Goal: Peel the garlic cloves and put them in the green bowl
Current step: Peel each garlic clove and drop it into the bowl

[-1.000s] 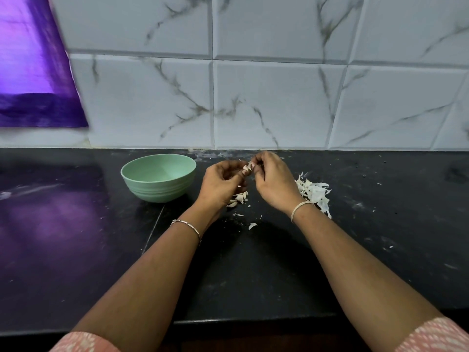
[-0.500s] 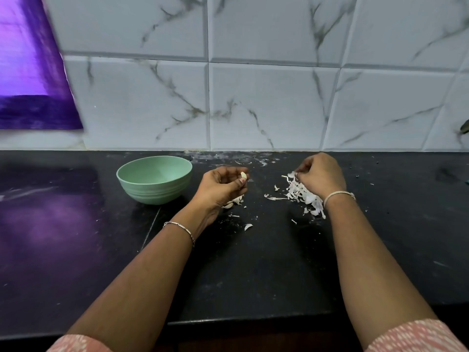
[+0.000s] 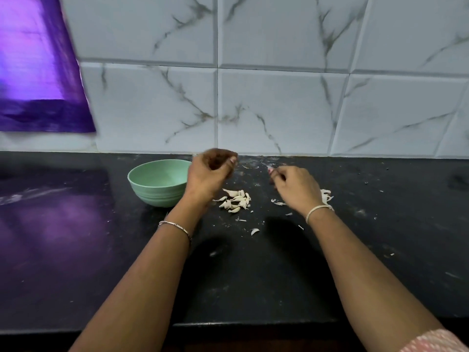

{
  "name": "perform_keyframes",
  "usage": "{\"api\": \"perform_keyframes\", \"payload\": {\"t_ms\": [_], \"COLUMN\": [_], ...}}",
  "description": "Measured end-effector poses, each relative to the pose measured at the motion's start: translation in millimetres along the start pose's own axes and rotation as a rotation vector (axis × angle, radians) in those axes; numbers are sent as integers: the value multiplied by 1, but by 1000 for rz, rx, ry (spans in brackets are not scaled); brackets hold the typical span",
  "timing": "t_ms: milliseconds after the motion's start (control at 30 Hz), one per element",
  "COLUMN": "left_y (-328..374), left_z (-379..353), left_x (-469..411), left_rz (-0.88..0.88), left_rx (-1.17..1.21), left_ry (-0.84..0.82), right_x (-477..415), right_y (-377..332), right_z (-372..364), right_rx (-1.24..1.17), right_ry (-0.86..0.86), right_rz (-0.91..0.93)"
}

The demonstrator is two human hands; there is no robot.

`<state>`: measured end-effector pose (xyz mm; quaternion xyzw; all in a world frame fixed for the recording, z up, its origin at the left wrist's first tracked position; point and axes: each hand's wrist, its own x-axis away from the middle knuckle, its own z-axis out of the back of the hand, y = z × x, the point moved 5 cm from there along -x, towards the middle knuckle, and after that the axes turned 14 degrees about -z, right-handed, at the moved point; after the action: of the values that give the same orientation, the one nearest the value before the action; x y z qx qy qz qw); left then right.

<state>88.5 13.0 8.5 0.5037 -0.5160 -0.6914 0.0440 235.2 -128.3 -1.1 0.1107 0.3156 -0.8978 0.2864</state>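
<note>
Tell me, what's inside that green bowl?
Only the green bowl's bare inner wall shows. Its floor hides behind the near rim, and the left hand covers the right edge.

Black countertop [image 3: 253, 288], marbled wall tiles [image 3: 279, 110], purple sheet [image 3: 38, 72]

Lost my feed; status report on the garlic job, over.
Both hands curled, grips unclear: left hand by pale green ribbed bowl, right hand near white peel scraps. Between them, pile of white garlic cloves on black counter. Nothing blocks bowl.

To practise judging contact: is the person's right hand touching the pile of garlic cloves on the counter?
Apart. The head view shows bare black counter between the right hand and the pile of garlic cloves.
</note>
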Motion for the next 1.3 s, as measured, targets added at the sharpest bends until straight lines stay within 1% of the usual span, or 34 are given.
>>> {"api": "perform_keyframes", "payload": {"t_ms": [33,100,167,233,300,367,467,567,600,667,733,767,800,833,933,1033,1133,1300], "left_y": [4,12,20,19,15,12,13,14,15,19,23,22,17,10,-20,-44,-54,-57], "left_z": [12,38,59,70,73,71,65,62,60,50,34,24,14,4,-15,-18,-17,-16], "left_x": [-5,-9,-7,-4,-2,-2,0,1,1,0,2,3,5,6,9,10,10,5], "left_rz": [-41,-107,-138,-96,-34,2,10,25,3,-147,-351,-426,-462,-448,-291,-167,-97,-116], "left_rx": [-75,-297,-543,-722,-882,-966,-1037,-1100,-1132,-1177,-1110,-1060,-1019,-992,-991,-1078,-1109,-1085], "left_ry": [76,223,310,304,243,177,100,60,50,40,12,-42,-123,-228,-522,-680,-750,-664], "right_x": [3,10,16,25,31,35,34,35,35,33,28,25,21,18,14,12,8,9], "right_y": [-5,-17,-28,-35,-39,-43,-46,-49,-49,-46,-40,-36,-32,-28,-17,-11,-12,-15], "right_z": [-7,-20,-29,-36,-44,-50,-54,-54,-53,-50,-43,-39,-35,-33,-30,-27,-26,-28], "right_rx": [12,-1,-48,-107,-115,-86,-48,-20,-17,-13,-22,-32,-36,-30,0,18,-1,7], "right_ry": [-49,-156,-250,-372,-476,-511,-476,-445,-445,-439,-414,-402,-396,-398,-444,-459,-401,-370], "right_rz": [30,144,247,277,306,337,332,345,346,336,302,277,253,233,194,175,172,182]}}
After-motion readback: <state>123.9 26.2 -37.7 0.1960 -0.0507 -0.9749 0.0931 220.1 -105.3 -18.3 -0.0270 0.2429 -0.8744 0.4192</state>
